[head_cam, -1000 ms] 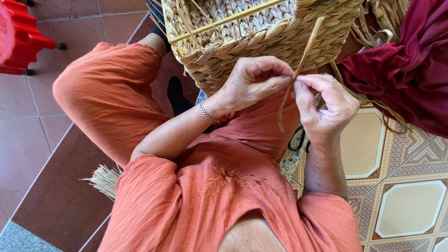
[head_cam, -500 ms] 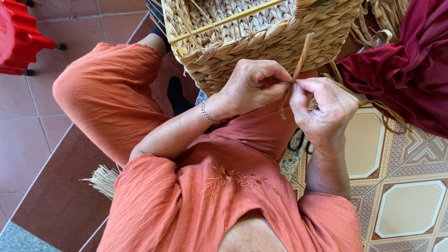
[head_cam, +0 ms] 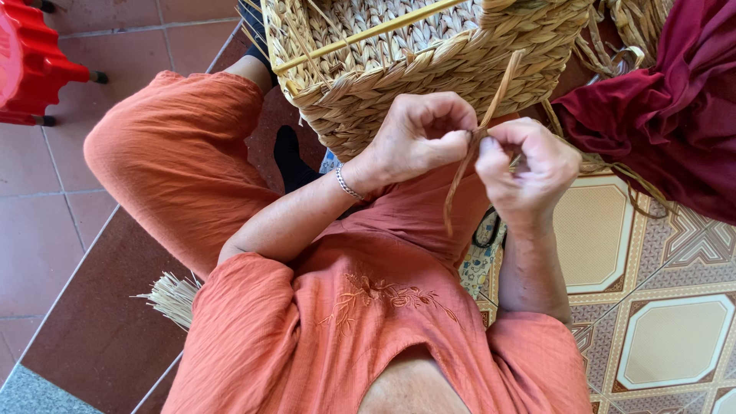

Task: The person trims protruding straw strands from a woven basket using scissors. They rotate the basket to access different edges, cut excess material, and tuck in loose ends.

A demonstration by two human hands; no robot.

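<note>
A half-woven straw basket [head_cam: 429, 54] rests against my knees, its braided rim turned toward me. A thin tan straw strand [head_cam: 463, 175] runs from the rim down between my hands and hangs loose over my lap. My left hand [head_cam: 418, 138] pinches the strand with thumb and curled fingers; a thin bracelet circles its wrist. My right hand [head_cam: 529, 165] is closed on the same strand just beside it, fingertips nearly touching the left hand's. Both hands sit just below the basket rim.
I sit cross-legged in orange clothes on a tiled floor. A dark red cloth [head_cam: 675, 107] lies at the right, a red plastic stool [head_cam: 34, 65] at the top left, a bundle of straw [head_cam: 172, 299] by my left side. Black scissor handles [head_cam: 487, 230] peek out under my right forearm.
The strand's upper end has swung from leaning left to standing up toward the rim. Both hands have drawn closer together and turned slightly while keeping hold of it.
</note>
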